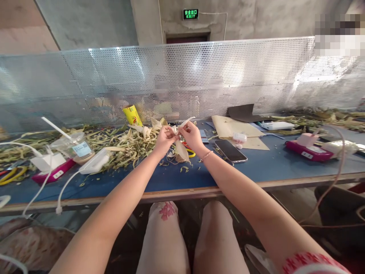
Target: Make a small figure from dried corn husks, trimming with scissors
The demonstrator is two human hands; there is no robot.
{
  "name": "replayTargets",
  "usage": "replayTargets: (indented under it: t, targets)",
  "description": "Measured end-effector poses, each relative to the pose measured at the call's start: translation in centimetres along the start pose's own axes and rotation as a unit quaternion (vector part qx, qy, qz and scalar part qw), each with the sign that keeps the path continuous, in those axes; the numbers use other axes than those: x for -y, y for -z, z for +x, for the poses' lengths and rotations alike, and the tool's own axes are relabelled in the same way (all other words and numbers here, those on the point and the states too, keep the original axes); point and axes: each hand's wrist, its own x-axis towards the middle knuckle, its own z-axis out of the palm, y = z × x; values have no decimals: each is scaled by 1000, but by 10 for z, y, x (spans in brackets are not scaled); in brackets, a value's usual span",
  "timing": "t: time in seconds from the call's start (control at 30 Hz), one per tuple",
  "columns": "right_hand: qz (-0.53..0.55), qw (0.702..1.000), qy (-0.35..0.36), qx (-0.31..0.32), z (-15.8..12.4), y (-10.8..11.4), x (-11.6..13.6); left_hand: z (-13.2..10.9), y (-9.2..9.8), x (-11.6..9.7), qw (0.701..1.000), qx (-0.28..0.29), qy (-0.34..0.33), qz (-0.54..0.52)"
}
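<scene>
My left hand (165,140) and my right hand (191,135) meet over the blue table, fingertips pinched together. Between them is a pale dried husk strip (181,151), its wide end hanging down and a thin tip curling up to the right. Both hands are closed on it; the exact pinch point is partly covered by the fingers. Just below lie red-and-yellow loops (191,153), like scissor handles, half hidden by the husk. A heap of dry greenish husk strips (125,148) spreads to the left of my left hand. Right of my right wrist lies a black phone (230,151).
A yellow can (132,115) stands behind the heap. At left are a plastic drink cup (78,148), a white power bank (95,161) and a magenta power strip (54,171). Brown paper (235,127) and another magenta strip (309,151) lie right. A perforated metal screen (194,76) borders the back.
</scene>
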Motion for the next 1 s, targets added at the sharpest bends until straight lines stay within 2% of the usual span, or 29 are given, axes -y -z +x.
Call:
replayTargets:
  t: [0.17, 0.47, 0.63, 0.77, 1.0]
  targets:
    - [36, 999, -25, -10, 1, 2, -1, -1, -1, -3, 998, 30, 32, -43]
    - [64, 991, -116, -6, 2, 1, 0, -2, -1, -3, 997, 43, 28, -49]
    - [38, 995, -90, 18, 1, 0, -2, -3, -3, -4, 996, 18, 66, -58]
    - [26, 995, -95, 10, 1, -1, -3, -2, -4, -5, 996, -24, 62, -63]
    - [27, 994, -107, -12, 2, 0, 0, -3, -5, -9, 990, -9, 78, -120]
